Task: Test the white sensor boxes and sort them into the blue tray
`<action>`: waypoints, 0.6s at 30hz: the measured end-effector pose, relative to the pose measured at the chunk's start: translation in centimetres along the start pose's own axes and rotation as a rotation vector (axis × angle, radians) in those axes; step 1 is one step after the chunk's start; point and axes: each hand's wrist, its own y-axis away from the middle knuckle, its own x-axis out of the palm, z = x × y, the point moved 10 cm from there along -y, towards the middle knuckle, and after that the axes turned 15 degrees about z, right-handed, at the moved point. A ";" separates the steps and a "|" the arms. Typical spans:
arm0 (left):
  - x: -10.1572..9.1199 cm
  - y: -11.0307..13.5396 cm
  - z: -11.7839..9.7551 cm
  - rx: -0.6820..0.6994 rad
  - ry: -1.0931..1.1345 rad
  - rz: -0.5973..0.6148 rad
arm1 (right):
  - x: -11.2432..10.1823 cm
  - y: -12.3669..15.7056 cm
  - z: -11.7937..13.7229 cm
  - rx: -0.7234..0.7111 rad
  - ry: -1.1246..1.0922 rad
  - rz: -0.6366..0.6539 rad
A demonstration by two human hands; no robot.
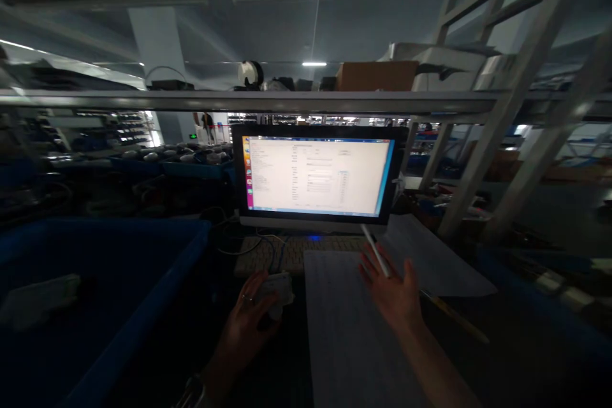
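In the head view, my left hand (246, 315) curls around a small pale box-like piece (281, 288) in front of the keyboard. Its fingers cover part of that piece, and the dim light hides its details. My right hand (394, 293) is over the printed sheet (335, 319), its fingers loosely spread. A white pen (375, 250) lies between those fingers, pointing up toward the monitor (315, 175). Windows with text and form fields fill the lit screen. Between the monitor and my hands stretches the white keyboard (258, 256), partly covered by the paper and thin cables.
A blue bin (191, 236) with a pale packet (41, 299) inside stands at left. Another sheet (430, 255) and a thin yellowish stick (456, 317) lie right of my right hand. Overhead runs a shelf (296, 102) bearing a cardboard box (377, 76); metal posts rise at right.
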 end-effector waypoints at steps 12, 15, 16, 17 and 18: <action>0.7 -0.2 0.1 -0.119 0.035 0.104 | 0.3 -0.5 -0.8 0.016 0.040 0.047; 0.6 -0.2 0.0 -0.109 0.045 0.098 | 0.9 -0.4 -0.8 0.022 0.034 0.073; 0.6 -0.3 0.0 -0.105 0.044 0.094 | 1.0 -0.4 -0.8 0.018 0.033 0.071; 0.6 -0.2 0.0 -0.107 0.043 0.091 | 1.0 -0.4 -0.8 0.012 0.036 0.061; 0.6 -0.2 0.1 -0.112 0.043 0.090 | 0.9 -0.3 -0.7 0.005 0.043 0.053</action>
